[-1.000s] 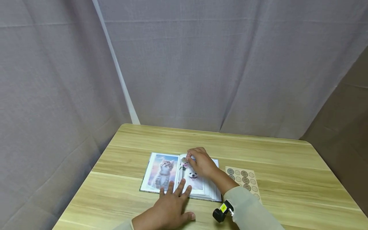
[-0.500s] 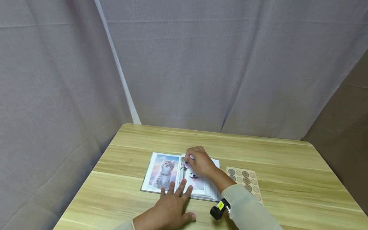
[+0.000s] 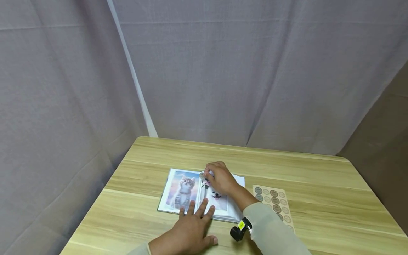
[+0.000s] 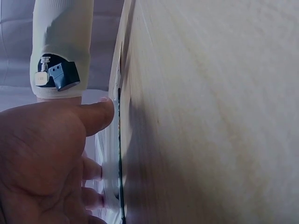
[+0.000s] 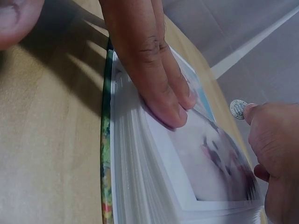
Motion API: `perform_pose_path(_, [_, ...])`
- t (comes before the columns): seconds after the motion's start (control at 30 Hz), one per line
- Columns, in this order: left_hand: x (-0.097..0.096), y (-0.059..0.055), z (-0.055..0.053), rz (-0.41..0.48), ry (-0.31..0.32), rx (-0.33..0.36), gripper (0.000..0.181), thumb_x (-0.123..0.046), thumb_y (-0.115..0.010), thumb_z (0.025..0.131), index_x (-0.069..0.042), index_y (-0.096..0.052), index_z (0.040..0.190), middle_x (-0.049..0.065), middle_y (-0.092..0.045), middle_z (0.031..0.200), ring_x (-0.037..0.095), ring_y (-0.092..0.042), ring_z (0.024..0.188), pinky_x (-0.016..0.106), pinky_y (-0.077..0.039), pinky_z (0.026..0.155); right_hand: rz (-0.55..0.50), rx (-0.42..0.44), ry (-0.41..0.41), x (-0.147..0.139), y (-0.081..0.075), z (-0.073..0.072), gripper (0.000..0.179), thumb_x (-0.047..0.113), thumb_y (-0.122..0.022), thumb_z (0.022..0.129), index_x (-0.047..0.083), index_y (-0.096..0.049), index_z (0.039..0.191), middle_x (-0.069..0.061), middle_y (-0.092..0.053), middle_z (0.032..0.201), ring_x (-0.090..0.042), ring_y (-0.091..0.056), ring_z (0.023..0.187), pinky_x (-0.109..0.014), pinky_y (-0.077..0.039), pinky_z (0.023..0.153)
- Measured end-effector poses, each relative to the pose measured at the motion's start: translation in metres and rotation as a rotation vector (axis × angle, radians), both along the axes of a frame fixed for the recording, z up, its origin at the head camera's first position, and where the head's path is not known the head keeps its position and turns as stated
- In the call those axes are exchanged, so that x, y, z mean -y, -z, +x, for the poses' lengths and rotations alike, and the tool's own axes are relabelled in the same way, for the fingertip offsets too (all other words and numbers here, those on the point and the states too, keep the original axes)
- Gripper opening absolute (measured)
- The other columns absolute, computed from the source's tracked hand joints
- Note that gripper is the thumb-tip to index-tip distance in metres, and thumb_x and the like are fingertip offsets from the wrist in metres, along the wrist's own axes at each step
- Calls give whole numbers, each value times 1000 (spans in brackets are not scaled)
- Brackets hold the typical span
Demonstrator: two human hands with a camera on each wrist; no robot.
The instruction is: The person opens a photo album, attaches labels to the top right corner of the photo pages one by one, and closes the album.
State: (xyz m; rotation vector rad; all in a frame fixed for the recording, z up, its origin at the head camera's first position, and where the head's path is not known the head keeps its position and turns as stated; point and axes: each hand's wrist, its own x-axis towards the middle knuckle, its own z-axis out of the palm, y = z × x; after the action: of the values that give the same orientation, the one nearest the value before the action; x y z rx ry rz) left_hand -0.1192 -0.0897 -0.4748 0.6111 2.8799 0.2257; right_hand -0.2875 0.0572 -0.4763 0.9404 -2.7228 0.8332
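From right wrist alone, lettering (image 5: 238, 109) shows on the sticker (image 3: 202, 175) the right hand (image 3: 221, 180) pinches, left hand (image 3: 192, 226) spread.

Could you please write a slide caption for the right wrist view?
The right hand pinches a round sticker over an open photo album, while the left hand rests on it.

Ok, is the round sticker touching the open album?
Apart. The right wrist view shows the sticker, pinched in the right hand, against the grey curtain, with a strip of table between it and the album.
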Motion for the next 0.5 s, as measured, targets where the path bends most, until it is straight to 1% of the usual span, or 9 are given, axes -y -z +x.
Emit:
perform_pose_path(0.1, [0, 0, 0, 1, 0, -1, 91, -75, -53, 91, -24, -30, 163, 11, -19, 168, 52, -28, 145, 72, -36, 104, 2, 5, 7, 1, 1, -1, 9, 17, -65, 100, 20, -64, 92, -11, -64, 134, -32, -49, 131, -47, -35, 114])
perform_pose_path(0.33, [-1, 0, 0, -4, -3, -2, 91, -75, -53, 91, -24, -31, 163, 11, -18, 169, 52, -28, 145, 72, -35, 104, 31, 36, 31, 6, 0, -6, 10, 26, -64, 103, 21, -64, 94, -9, -62, 137, -30, -47, 135, -46, -32, 116])
perform_pose_path(0.5, [0, 0, 0, -9, 1, -10, 90, -74, -53, 91, -24, -31, 163, 11, -19, 168, 52, -29, 145, 72, -36, 104, 48, 42, 29, 9, -1, -8, 10, 27, -63, 103, 21, -64, 95, -9, -61, 138, -30, -46, 136, -46, -32, 116])
